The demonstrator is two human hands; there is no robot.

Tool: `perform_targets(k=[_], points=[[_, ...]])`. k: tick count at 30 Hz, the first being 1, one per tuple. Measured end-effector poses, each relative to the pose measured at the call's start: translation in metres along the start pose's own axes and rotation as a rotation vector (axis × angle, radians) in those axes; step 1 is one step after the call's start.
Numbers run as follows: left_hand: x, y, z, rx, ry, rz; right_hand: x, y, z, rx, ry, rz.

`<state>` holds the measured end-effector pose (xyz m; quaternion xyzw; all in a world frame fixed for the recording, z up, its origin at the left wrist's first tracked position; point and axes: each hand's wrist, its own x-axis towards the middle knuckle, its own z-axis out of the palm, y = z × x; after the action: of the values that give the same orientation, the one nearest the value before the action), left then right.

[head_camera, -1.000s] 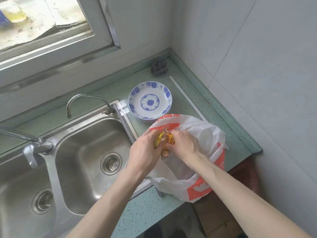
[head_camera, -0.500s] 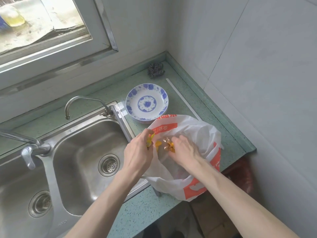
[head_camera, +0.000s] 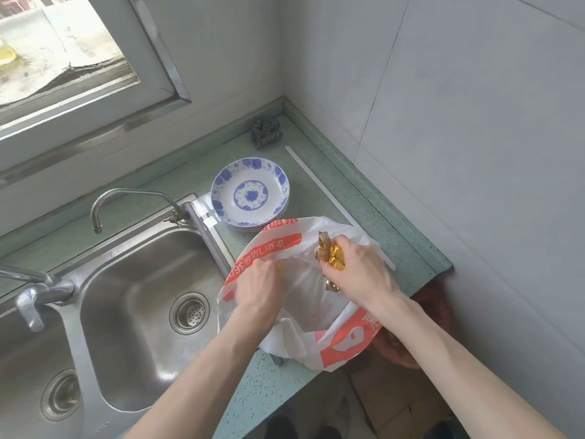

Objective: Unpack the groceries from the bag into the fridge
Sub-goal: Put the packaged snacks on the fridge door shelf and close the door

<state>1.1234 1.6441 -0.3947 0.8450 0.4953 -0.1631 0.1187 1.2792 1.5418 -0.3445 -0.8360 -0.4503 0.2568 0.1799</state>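
Observation:
A white plastic bag (head_camera: 304, 315) with orange print sits open on the green counter (head_camera: 364, 204), right of the sink. My right hand (head_camera: 357, 270) is over the bag's far right rim, closed around several gold and brown wrapped snacks (head_camera: 329, 255). My left hand (head_camera: 259, 286) is at the bag's left rim, fingers curled, with a bit of yellow wrapper (head_camera: 280, 269) showing at the fingertips. What else lies inside the bag is hidden. No fridge is in sight.
A stack of blue-and-white plates (head_camera: 250, 193) stands just behind the bag. A steel double sink (head_camera: 142, 299) with a curved tap (head_camera: 126, 198) lies to the left. A dark scrubber (head_camera: 266, 133) sits in the back corner. Tiled walls close the right side; the counter ends just right of the bag.
My hands have drawn apart. The right hand has lifted the gold snacks up and to the right of the bag's mouth, while the left has stayed at the left rim.

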Motion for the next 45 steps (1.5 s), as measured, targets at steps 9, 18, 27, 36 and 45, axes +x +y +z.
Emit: perform_targets(k=[9, 18, 27, 36, 45], points=[[-0.001, 0.011, 0.001, 0.032, 0.020, 0.040, -0.001, 0.003, -0.002, 0.120, 0.002, -0.009], [-0.044, 0.008, -0.003, -0.617, 0.302, 0.052, -0.020, -0.005, -0.017, 0.298, 0.065, -0.012], [-0.089, 0.005, -0.079, -1.779, -0.050, -0.310, -0.066, -0.040, -0.046, 1.130, -0.035, 0.135], [-0.124, -0.003, -0.135, -1.958, -0.359, 0.015, -0.113, -0.081, -0.069, 1.687, 0.028, 0.270], [-0.149, 0.021, -0.152, -1.614, -0.545, 0.384, -0.183, -0.074, -0.082, 1.576, 0.474, 0.365]])
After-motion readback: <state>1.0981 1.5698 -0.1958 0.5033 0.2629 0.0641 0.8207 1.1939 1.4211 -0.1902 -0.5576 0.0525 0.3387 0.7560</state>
